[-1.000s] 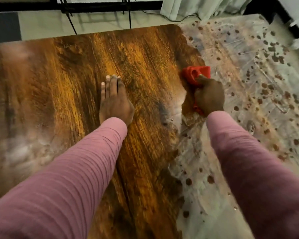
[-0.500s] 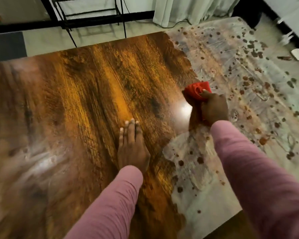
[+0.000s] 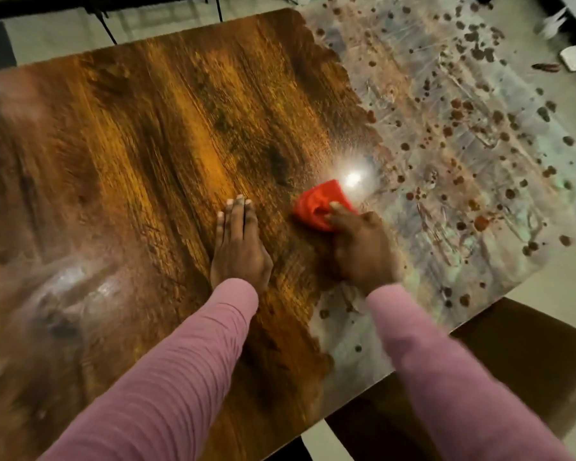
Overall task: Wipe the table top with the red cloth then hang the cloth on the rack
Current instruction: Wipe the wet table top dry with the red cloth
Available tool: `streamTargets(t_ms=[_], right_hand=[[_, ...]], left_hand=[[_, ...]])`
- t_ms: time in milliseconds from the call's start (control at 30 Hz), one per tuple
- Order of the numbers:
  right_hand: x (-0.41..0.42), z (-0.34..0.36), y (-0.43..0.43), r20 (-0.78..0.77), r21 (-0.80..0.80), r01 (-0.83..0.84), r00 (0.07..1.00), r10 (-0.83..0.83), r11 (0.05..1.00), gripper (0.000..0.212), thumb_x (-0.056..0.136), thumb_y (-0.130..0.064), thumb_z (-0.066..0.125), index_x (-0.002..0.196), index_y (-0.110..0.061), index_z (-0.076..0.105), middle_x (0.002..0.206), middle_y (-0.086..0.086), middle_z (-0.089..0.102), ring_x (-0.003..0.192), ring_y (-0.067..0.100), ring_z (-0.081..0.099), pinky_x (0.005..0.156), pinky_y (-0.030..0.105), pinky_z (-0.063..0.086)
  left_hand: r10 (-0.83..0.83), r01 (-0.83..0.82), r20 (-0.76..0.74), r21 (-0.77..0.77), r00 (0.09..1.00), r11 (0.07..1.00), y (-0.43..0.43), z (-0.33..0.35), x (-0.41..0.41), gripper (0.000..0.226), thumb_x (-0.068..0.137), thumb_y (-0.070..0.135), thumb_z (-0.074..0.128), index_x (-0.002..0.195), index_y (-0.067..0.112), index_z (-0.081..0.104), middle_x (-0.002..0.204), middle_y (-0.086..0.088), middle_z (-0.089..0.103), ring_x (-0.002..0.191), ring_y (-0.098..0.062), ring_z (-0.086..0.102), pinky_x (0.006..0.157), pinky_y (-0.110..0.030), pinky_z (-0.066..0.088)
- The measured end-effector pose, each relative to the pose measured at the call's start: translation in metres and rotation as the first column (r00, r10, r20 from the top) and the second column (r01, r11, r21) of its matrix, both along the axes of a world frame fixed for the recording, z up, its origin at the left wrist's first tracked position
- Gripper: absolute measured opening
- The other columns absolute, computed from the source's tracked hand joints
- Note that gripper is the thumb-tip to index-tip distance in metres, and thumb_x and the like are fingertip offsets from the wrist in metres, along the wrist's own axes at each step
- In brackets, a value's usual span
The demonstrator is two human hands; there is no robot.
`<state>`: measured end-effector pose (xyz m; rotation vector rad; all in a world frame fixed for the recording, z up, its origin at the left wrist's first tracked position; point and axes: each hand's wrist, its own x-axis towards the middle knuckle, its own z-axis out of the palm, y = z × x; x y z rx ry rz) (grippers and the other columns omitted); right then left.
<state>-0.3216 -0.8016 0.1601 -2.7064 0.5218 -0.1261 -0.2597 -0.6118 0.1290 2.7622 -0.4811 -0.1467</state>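
A: Change since the last entry: the right hand (image 3: pixel 359 251) and the crumpled red cloth (image 3: pixel 316 204) have come in from the border of the smeared patch. They now sit on bare wood, just beside the left hand (image 3: pixel 238 247). Earlier the two hands were well apart.

B: Noted. Log the field, largest first.

A: A rectangular brown wood-grain table top (image 3: pixel 130 144) fills most of the view. Its right part carries a grey-white smeared film (image 3: pixel 463 168) dotted with brown spots. The film's ragged border runs from the far edge to the near edge. Two pink sleeves (image 3: pixel 180 377) reach in from below.

B: Hands?

A: Left: flat on the wood, palm down, fingers straight and pressed together, holding nothing. Right: fingers curled over the cloth, gripping it and pressing it onto the table. The cloth bunches out past the fingertips toward the far side. The right arm is motion-blurred.

B: Smaller items?

A: A bright round glare (image 3: pixel 353 178) lies on the wood, touching the cloth's far corner. Thin black metal legs (image 3: pixel 104 23) stand on the pale floor beyond the table. A small white object (image 3: pixel 574 58) lies on the floor at far right; I cannot identify it.
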Motion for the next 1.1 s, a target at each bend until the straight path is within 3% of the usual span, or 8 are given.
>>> streamTargets(t_ms=[100, 233, 367, 533, 667, 833, 967, 1100], right_hand=[[0.02, 0.005, -0.076, -0.057, -0.033, 0.273, 0.96, -0.275, 0.961, 0.044, 0.081, -0.017, 0.058, 0.123, -0.03, 0.062, 0.111, 0.018, 0.065, 0.094, 0.034, 0.063, 0.091, 0.036, 0.049], [0.016, 0.004, -0.062, -0.061, -0.018, 0.286, 0.956, -0.287, 0.958, 0.048, 0.078, -0.009, 0.059, 0.122, -0.028, 0.063, 0.116, 0.018, 0.063, 0.101, 0.033, 0.061, 0.096, 0.023, 0.041], [-0.042, -0.001, 0.038, 0.037, 0.174, -0.035, 0.999, 0.029, 0.984, 0.053, 0.065, 0.011, 0.061, 0.11, -0.015, 0.071, 0.115, 0.004, 0.064, 0.097, 0.004, 0.057, 0.086, 0.009, 0.039], [-0.083, 0.002, 0.059, 0.039, 0.129, -0.342, 0.94, 0.34, 0.931, 0.043, 0.061, 0.007, 0.066, 0.099, -0.012, 0.074, 0.119, 0.004, 0.067, 0.085, 0.029, 0.063, 0.076, 0.026, 0.043], [-0.06, 0.006, 0.002, -0.055, 0.0, 0.01, 0.998, -0.01, 1.0, 0.047, 0.076, 0.0, 0.061, 0.119, -0.021, 0.065, 0.117, 0.017, 0.063, 0.097, 0.037, 0.06, 0.082, 0.036, 0.049], [-0.048, 0.016, -0.014, -0.14, -0.122, 0.361, 0.916, -0.376, 0.925, 0.044, 0.082, -0.013, 0.06, 0.124, -0.024, 0.06, 0.108, 0.02, 0.066, 0.09, 0.037, 0.063, 0.082, 0.037, 0.05], [-0.109, 0.018, 0.11, -0.146, 0.082, 0.223, 0.967, -0.21, 0.971, 0.055, 0.072, -0.003, 0.064, 0.126, -0.014, 0.059, 0.118, 0.017, 0.064, 0.096, 0.041, 0.06, 0.081, 0.046, 0.052], [-0.173, 0.019, 0.183, -0.153, 0.077, 0.059, 0.987, -0.046, 0.995, 0.055, 0.059, -0.004, 0.073, 0.112, -0.016, 0.069, 0.127, 0.001, 0.062, 0.097, 0.038, 0.061, 0.073, 0.045, 0.058]], left_hand=[[-0.026, 0.026, 0.016, 0.009, 1.0, 1.0, 0.0, -0.002, -0.001, 0.067, 0.084, 0.023, 0.017, 0.148, 0.003, 0.019, 0.157, -0.013, 0.015, 0.146, -0.027, 0.005, 0.118, -0.036, -0.002], [-0.01, 0.009, 0.02, 0.02, 1.0, 1.0, -0.001, -0.004, -0.001, 0.066, 0.084, 0.022, 0.022, 0.147, 0.003, 0.019, 0.157, -0.013, 0.015, 0.146, -0.026, 0.006, 0.118, -0.036, -0.001], [0.005, -0.005, 0.028, 0.01, 1.0, 1.0, -0.003, -0.002, -0.001, 0.064, 0.085, 0.019, 0.024, 0.147, 0.003, 0.02, 0.156, -0.013, 0.018, 0.145, -0.026, 0.008, 0.118, -0.035, -0.002], [-0.022, 0.023, 0.034, -0.021, 0.999, 1.0, -0.004, 0.001, -0.001, 0.062, 0.088, 0.021, 0.015, 0.147, 0.004, 0.021, 0.156, -0.013, 0.02, 0.145, -0.026, 0.009, 0.118, -0.035, 0.0], [-0.056, 0.057, 0.046, -0.016, 0.997, 0.998, -0.002, 0.0, -0.005, 0.062, 0.089, 0.024, 0.012, 0.148, 0.006, 0.021, 0.156, -0.013, 0.02, 0.145, -0.026, 0.009, 0.117, -0.035, 0.001], [-0.171, 0.172, 0.05, -0.03, 0.984, 0.985, -0.001, 0.0, -0.006, 0.056, 0.093, 0.018, 0.023, 0.148, 0.006, 0.019, 0.157, -0.012, 0.016, 0.146, -0.025, 0.007, 0.118, -0.036, 0.002], [-0.245, 0.247, 0.058, -0.026, 0.968, 0.969, -0.003, 0.006, -0.007, 0.057, 0.092, 0.017, 0.023, 0.147, 0.005, 0.021, 0.156, -0.014, 0.019, 0.145, -0.027, 0.01, 0.119, -0.038, 0.004], [-0.264, 0.266, 0.061, -0.035, 0.963, 0.963, -0.003, 0.009, -0.006, 0.056, 0.091, 0.014, 0.027, 0.146, 0.003, 0.024, 0.156, -0.015, 0.02, 0.145, -0.028, 0.011, 0.119, -0.039, 0.005]])
